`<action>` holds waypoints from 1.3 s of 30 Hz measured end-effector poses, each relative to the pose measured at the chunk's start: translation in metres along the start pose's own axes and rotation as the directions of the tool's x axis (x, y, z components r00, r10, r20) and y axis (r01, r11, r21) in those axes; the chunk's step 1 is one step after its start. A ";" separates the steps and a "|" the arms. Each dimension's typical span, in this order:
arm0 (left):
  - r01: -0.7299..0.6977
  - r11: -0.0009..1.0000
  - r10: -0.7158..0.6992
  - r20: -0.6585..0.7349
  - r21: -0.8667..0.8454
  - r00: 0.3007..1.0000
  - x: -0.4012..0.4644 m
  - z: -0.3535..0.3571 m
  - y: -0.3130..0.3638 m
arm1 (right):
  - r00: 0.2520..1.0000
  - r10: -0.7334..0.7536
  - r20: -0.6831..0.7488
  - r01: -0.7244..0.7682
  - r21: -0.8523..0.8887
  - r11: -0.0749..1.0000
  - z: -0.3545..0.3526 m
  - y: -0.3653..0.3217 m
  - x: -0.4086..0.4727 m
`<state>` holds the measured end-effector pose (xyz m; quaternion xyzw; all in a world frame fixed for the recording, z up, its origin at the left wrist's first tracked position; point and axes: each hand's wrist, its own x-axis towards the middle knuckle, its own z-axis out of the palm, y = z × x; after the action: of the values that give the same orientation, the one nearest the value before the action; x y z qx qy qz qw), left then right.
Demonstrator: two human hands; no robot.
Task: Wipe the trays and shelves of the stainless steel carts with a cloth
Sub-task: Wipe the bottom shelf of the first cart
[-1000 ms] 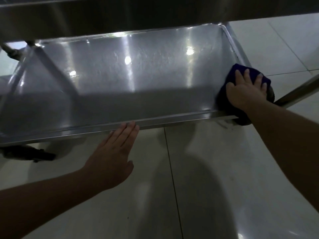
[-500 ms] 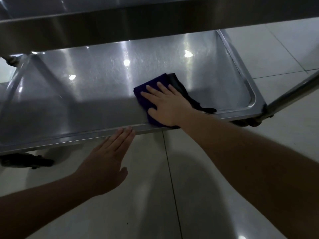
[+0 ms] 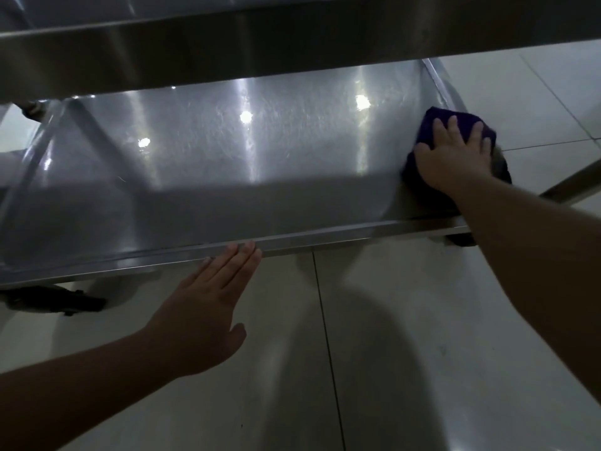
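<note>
Down low, the right hand [image 3: 453, 157] lies flat with fingers spread on a bunched dark purple cloth [image 3: 432, 125], pressing it against the right end of the shiny stainless steel lower tray [image 3: 227, 164] of the cart, close to the tray's near right corner. The cloth looks thick and soft, its top edge a vivid violet, its lower part lost in shadow under the palm. Bright ceiling lights reflect as spots and streaks across the tray's brushed floor, and a band of shade covers its near half. The left hand [image 3: 208, 307] is open and empty, fingers straight and held together, thumb out to the side, fingertips touching the tray's near rim at about its middle. Above, the underside of a second steel shelf [image 3: 292, 47] crosses the top of the view. A black caster wheel [image 3: 48, 299] sits under the near left corner, on the pale glossy tiled floor [image 3: 422, 353].
</note>
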<state>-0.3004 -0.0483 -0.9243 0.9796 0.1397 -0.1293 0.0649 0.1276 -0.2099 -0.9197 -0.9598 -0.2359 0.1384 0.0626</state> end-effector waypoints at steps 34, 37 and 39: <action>-0.083 0.979 0.085 0.003 -0.189 0.996 0.002 -0.007 -0.008 | 0.978 -0.209 -0.007 0.208 -0.074 0.975 0.062 -0.142 -0.112; -0.119 0.959 0.111 -0.046 -0.257 0.993 -0.004 -0.012 -0.021 | 0.957 -0.291 0.003 0.290 -0.079 0.954 0.078 -0.188 -0.139; -0.091 0.948 0.070 -0.079 -0.305 0.994 -0.012 -0.014 -0.033 | 0.950 -0.310 0.017 0.311 -0.063 0.948 0.087 -0.214 -0.151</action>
<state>-0.3178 -0.0177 -0.9109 0.9661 0.1203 -0.0702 0.2175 -0.1196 -0.0876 -0.9271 -0.9118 -0.3886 0.1223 0.0515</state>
